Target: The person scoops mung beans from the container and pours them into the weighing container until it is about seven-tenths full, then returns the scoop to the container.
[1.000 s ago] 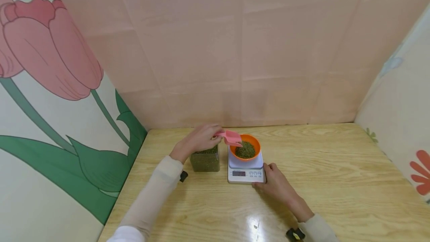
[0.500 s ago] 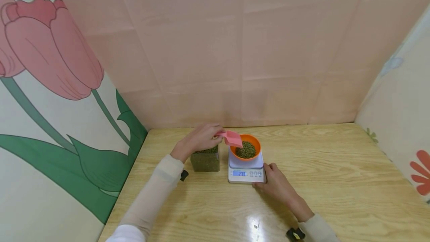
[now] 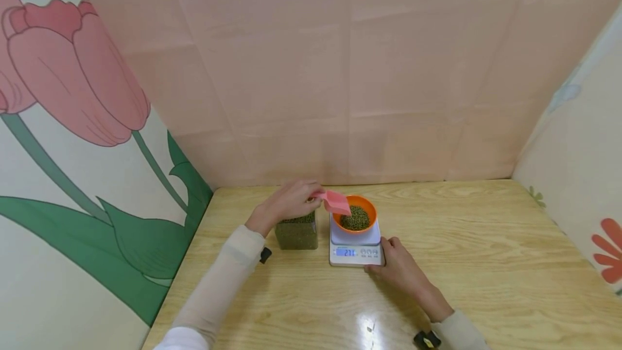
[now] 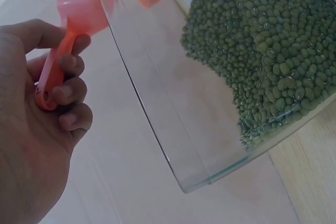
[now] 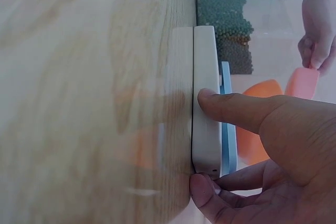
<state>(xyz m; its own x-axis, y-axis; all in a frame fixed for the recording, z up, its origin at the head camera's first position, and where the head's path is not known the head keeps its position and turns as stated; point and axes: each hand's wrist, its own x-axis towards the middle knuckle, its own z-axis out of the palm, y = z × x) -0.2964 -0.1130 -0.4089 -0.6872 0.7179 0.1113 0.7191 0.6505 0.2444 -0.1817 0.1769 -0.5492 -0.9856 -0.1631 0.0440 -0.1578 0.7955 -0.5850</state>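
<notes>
My left hand point(image 3: 291, 199) grips the handle of a pink scoop point(image 3: 337, 202), its fingers curled round it in the left wrist view. The scoop's lip tilts down over the left rim of an orange bowl point(image 3: 372, 207). Green mung beans point(image 3: 356, 219) lie heaped in this bowl, which stands on a white kitchen scale point(image 3: 357, 261). The lit display seems to read 271. At the scale's front right corner, my right hand point(image 3: 403, 266) holds its edge; the right wrist view shows the thumb point(image 5: 231, 106) on the front side and fingers round the corner.
A clear square container point(image 3: 297, 236) with mung beans point(image 4: 283, 51) stands left of the scale, below my left wrist. The wooden table point(image 3: 486, 242) meets a pink-covered wall point(image 3: 398, 96) behind.
The scale's display has gone from dark to lit, and its number has risen slightly. Beans seen at the scoop's lip earlier no longer show there. Both hands have hardly moved.
</notes>
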